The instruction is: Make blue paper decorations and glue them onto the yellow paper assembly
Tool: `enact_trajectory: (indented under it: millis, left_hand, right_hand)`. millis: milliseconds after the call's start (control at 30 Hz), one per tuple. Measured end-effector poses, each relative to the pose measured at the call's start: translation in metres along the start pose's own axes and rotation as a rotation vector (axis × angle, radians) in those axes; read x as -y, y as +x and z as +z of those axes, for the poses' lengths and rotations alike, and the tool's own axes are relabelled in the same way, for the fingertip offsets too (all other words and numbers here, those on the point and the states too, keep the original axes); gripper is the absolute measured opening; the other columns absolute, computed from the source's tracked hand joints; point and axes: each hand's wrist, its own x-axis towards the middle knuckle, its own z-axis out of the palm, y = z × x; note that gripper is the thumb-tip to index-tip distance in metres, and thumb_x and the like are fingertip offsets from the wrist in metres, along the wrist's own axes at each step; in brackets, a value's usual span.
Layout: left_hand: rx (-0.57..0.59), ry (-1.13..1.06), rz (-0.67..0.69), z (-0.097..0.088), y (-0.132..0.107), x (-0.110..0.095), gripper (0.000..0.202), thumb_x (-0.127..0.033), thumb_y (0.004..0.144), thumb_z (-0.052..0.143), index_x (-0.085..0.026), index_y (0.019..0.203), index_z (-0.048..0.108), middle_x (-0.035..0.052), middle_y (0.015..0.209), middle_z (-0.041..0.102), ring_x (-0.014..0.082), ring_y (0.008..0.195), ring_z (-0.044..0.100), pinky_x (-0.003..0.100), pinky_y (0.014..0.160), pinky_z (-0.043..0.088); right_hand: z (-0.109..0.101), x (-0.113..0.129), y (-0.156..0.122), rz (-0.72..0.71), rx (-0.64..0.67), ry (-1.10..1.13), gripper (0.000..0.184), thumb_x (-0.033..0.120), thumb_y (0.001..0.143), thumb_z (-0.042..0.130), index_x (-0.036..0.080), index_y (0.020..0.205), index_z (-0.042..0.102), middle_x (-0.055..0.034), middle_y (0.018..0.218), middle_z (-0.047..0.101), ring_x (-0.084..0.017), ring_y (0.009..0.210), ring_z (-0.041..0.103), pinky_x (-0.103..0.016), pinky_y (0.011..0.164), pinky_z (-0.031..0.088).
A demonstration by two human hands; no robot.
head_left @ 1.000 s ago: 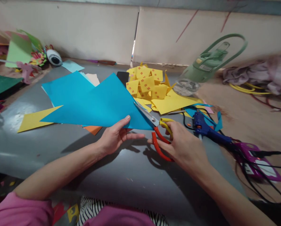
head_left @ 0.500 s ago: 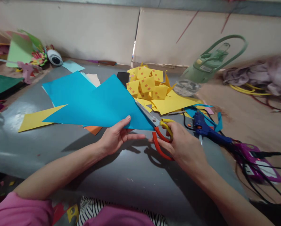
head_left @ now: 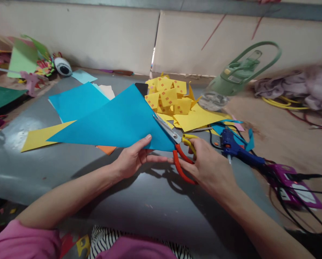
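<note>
A blue sheet of paper (head_left: 115, 118), triangular in outline, is pinched at its near edge by my left hand (head_left: 135, 156), thumb on top and fingers below. My right hand (head_left: 211, 163) grips scissors (head_left: 175, 136) with red and yellow handles. Their blades lie along the sheet's right edge, slightly parted at the tips. The index finger of my left hand points toward the red handle, close to a fingertip of my right hand. Behind the held sheet, another blue sheet (head_left: 71, 99) rests on the grey table (head_left: 155, 201).
Yellow spotted paper pieces (head_left: 169, 95) and a yellow sheet (head_left: 196, 117) lie beyond the scissors. A green-topped bottle (head_left: 231, 79) stands behind. To the right are a blue glue gun (head_left: 236, 145), cables and a purple power strip (head_left: 296, 187). Yellow paper (head_left: 42, 136) lies left.
The blue sheet's top corner has shifted slightly right. The scissors and both hands have moved only a little, the scissors slightly left.
</note>
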Motion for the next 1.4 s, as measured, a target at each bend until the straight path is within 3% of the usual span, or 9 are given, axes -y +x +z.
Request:
enact_trajectory:
  millis: [467, 633, 867, 1100, 1400]
  left_hand:
    - [0.014, 0.029, 0.039, -0.006, 0.003, 0.005, 0.031, -0.038, 0.091, 0.066, -0.017, 0.114, 0.070, 0.0088, 0.097, 0.081, 0.0293, 0.086, 0.078, 0.052, 0.101, 0.053]
    - [0.099, 0.058, 0.033, -0.009, 0.005, 0.006, 0.034, -0.043, 0.091, 0.065, -0.017, 0.111, 0.072, 0.0084, 0.098, 0.080, 0.0311, 0.092, 0.077, 0.052, 0.101, 0.052]
    - [0.094, 0.082, 0.050, -0.007, 0.004, 0.006, 0.037, -0.048, 0.084, 0.073, -0.016, 0.101, 0.074, 0.0089, 0.097, 0.080, 0.0312, 0.092, 0.076, 0.053, 0.098, 0.053]
    - [0.045, 0.111, 0.135, 0.000, 0.002, 0.006, 0.036, -0.048, 0.082, 0.076, -0.017, 0.099, 0.076, 0.0123, 0.120, 0.075, 0.0374, 0.125, 0.062, 0.055, 0.108, 0.046]
    - [0.046, 0.137, 0.118, 0.003, 0.001, 0.005, 0.040, -0.049, 0.081, 0.075, -0.016, 0.104, 0.076, 0.0151, 0.127, 0.072, 0.0409, 0.131, 0.057, 0.059, 0.110, 0.043]
  right_hand:
    - [0.001, -0.003, -0.003, 0.000, 0.008, 0.038, 0.066, 0.074, 0.094, 0.036, 0.014, 0.105, 0.064, -0.0116, 0.083, 0.070, -0.027, 0.070, 0.068, -0.032, 0.054, 0.044]
    - [0.001, -0.003, -0.002, -0.016, -0.024, 0.008, 0.065, 0.072, 0.094, 0.038, 0.013, 0.109, 0.063, -0.0132, 0.087, 0.070, -0.029, 0.075, 0.069, -0.033, 0.056, 0.045]
    - [-0.003, 0.001, 0.002, -0.019, -0.025, -0.006, 0.066, 0.072, 0.094, 0.037, 0.012, 0.107, 0.063, -0.0134, 0.085, 0.070, -0.028, 0.074, 0.069, -0.033, 0.056, 0.045]
    - [-0.004, 0.005, 0.002, -0.011, -0.043, -0.009, 0.075, 0.080, 0.090, 0.036, 0.012, 0.109, 0.062, -0.0144, 0.087, 0.070, -0.030, 0.076, 0.070, -0.034, 0.058, 0.046]
    - [-0.006, 0.005, 0.001, 0.009, -0.027, 0.002, 0.071, 0.078, 0.091, 0.035, 0.014, 0.106, 0.062, -0.0130, 0.085, 0.070, -0.028, 0.073, 0.068, -0.033, 0.057, 0.045]
